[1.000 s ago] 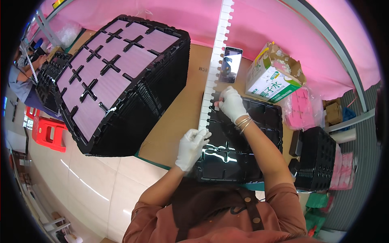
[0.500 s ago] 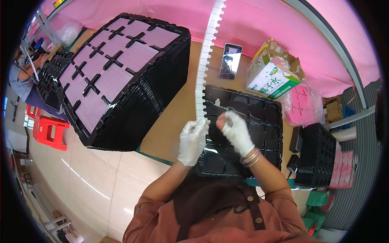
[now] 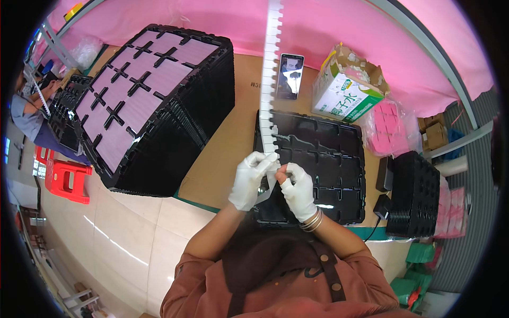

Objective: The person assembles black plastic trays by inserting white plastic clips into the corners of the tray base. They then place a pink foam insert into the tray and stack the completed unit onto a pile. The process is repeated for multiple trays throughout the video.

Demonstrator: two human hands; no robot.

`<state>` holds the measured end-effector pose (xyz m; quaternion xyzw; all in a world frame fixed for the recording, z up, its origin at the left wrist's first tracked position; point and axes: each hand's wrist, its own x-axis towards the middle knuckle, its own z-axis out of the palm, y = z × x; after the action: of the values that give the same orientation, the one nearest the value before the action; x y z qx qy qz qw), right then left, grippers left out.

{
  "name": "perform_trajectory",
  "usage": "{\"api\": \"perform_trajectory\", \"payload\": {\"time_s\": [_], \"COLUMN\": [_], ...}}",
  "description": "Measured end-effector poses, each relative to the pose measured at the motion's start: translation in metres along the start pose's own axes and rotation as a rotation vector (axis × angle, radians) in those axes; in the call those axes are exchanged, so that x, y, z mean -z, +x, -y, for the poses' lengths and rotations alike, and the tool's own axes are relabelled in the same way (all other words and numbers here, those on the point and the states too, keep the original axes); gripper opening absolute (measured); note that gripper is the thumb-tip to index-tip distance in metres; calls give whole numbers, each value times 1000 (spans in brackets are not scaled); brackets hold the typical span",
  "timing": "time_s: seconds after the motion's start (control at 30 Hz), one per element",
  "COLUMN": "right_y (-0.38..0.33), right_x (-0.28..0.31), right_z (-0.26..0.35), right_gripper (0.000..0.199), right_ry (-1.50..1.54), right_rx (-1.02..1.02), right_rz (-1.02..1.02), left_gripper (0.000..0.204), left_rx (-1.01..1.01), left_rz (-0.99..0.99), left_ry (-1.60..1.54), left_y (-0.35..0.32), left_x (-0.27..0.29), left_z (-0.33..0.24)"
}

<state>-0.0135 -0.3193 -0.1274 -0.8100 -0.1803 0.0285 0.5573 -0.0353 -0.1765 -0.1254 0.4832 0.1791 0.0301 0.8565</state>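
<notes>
A long white strip (image 3: pixel 269 90) with a notched right edge runs down from the top of the view to my hands. My left hand (image 3: pixel 249 180), in a white glove, pinches the strip near its lower end. A pale, see-through tail (image 3: pixel 269 192) of it hangs below those fingers. Close beside it, my right hand (image 3: pixel 298 192) has a white glove with bare thumb and fingertip; its fingers are pressed together at the strip's end, and what they hold is too small to tell. Beneath both hands lies a black compartmented tray (image 3: pixel 339 180) on the brown table top.
A tall stack of black trays (image 3: pixel 212 100), topped with lilac sheets, stands at left. Beyond my tray are a phone (image 3: pixel 290 77) and an open carton (image 3: pixel 344 93). Pink wrapped pieces (image 3: pixel 386 127) and more black trays (image 3: pixel 413 196) stand right. Far left are a person (image 3: pixel 29 114) and red stool (image 3: pixel 68 181).
My right hand has come down and left, closer to my left hand at the strip's end. The strip's loose tail now shows below my left fingers. The whole view has shifted slightly.
</notes>
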Motion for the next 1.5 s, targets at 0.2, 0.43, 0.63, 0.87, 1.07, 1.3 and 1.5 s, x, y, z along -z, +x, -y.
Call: {"api": "perform_trajectory", "payload": {"time_s": [0.2,0.43,0.63,0.87,1.07,1.3,1.5], "right_y": [7,1,-10,-11,10,3,1], "right_x": [11,13,-1,12,4,8,44], "right_z": [18,-1,-13,-8,8,-5,18], "right_gripper": [18,11,24,30,21,10,11], "right_ry": [-188,-636,-666,-694,66,569,-110], "right_rx": [401,342,299,309,-249,-344,341], "right_rz": [-56,562,374,438,104,-5,-99], "left_gripper": [17,21,20,19,15,18,17], "left_rx": [-28,41,76,43,-95,-107,5], "left_rz": [-119,-80,-65,-105,-114,-83,48], "left_ry": [-200,-1,18,-20,-103,-20,-85], "left_y": [8,13,9,7,-3,-12,7], "left_x": [12,21,21,19,0,-15,-8], "left_z": [7,22,19,20,24,18,5]}}
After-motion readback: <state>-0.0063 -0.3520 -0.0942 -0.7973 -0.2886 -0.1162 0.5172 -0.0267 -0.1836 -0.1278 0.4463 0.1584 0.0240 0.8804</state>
